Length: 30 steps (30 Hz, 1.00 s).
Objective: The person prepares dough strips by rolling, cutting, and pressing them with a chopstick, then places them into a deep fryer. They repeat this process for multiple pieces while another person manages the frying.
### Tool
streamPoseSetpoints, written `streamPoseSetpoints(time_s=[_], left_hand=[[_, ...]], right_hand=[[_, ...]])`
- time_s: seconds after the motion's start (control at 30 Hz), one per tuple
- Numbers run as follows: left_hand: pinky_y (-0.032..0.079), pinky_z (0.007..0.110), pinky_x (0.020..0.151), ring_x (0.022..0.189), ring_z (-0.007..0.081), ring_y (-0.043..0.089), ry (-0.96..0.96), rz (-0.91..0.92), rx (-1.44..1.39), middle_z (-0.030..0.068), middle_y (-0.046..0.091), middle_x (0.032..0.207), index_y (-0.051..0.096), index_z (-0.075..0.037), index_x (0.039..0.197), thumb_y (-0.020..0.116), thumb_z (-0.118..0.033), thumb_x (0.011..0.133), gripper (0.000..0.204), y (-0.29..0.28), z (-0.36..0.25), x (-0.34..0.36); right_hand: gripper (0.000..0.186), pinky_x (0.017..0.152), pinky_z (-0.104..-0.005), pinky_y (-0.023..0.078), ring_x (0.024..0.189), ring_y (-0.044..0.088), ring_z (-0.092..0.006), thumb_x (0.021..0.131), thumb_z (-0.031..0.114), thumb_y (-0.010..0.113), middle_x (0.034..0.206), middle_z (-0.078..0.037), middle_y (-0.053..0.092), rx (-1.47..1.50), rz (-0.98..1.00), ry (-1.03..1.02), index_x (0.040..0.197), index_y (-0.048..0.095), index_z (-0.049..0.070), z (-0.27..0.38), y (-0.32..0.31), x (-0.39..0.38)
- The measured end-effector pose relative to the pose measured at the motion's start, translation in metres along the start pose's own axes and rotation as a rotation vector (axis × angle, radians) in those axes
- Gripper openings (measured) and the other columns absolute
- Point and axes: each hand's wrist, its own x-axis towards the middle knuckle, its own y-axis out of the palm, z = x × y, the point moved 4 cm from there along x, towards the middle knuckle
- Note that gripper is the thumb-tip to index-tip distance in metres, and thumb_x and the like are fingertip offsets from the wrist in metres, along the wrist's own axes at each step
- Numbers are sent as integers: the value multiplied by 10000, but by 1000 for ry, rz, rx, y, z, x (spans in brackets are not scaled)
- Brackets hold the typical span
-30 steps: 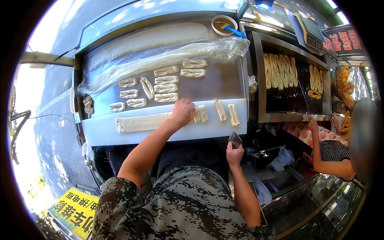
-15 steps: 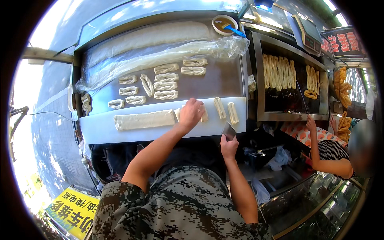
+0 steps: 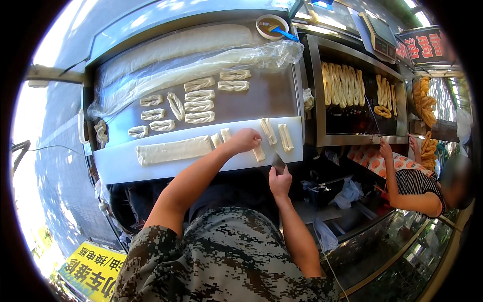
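Observation:
My left hand (image 3: 246, 140) is over the white board (image 3: 118, 166), its fingers closed at the far end of a short dough strip (image 3: 258, 153). Its fingertips are partly hidden. My right hand (image 3: 280, 182), at the board's front edge, grips a dough scraper (image 3: 278, 162) with a flat metal blade. Left of my left hand lie a long flat dough slab (image 3: 174, 150) and two narrow cut pieces (image 3: 221, 136). To its right are two stacked dough strips, one (image 3: 268, 131) nearer and the other (image 3: 286, 137) by the board's right end.
Several twisted dough pieces (image 3: 199, 106) rest on the metal worktop behind the board. Plastic film (image 3: 201, 60) partly covers long dough. A bowl (image 3: 272, 27) holds a blue brush. At right, a co-worker's hand (image 3: 385, 149) tends a fryer (image 3: 314, 90) with several dough sticks.
My left hand has shifted right from the cut pieces to the strip, uncovering two narrow pieces beside the slab. My right hand still holds the scraper near the edge. The view has shifted slightly.

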Motion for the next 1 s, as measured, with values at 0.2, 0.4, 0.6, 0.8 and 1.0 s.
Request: streamPoseSetpoints(time_s=[0.2,0.4,0.6,0.8,1.0], left_hand=[[544,332,607,676,169,654,-170,-2,-34,92,704,766,754,-35,947,650,-186,800,235,-1,7,10],[531,320,544,628,167,645,-222,-51,-122,96,701,751,751,-23,924,676,-190,775,235,-8,12,6],[539,365,722,735,258,678,-160,-171,-47,153,708,784,740,-15,892,669,-187,744,238,-5,9,1],[535,348,711,725,228,676,-178,-225,-70,145,707,782,739,-20,899,674,-183,745,233,-7,13,-2],[534,418,782,836,351,677,-135,-334,-100,197,704,867,729,-20,905,627,-127,772,199,-16,13,-7]], right_hand=[[225,656,-447,533,731,667,-415,824,131,683,771,-208,685,-86,100,-92,969,613,-27,4,21,9],[135,579,-440,511,655,652,-379,843,123,677,693,-157,649,-80,-3,-120,847,573,37,8,22,15],[125,562,-422,504,622,643,-360,854,131,678,661,-147,626,-47,67,-167,840,589,43,4,23,5],[128,566,-448,506,633,643,-373,851,139,677,673,-156,635,-109,64,-185,846,584,52,11,35,10],[111,605,-491,521,680,656,-399,841,135,640,712,-179,658,-349,163,-138,886,575,57,19,48,18]])
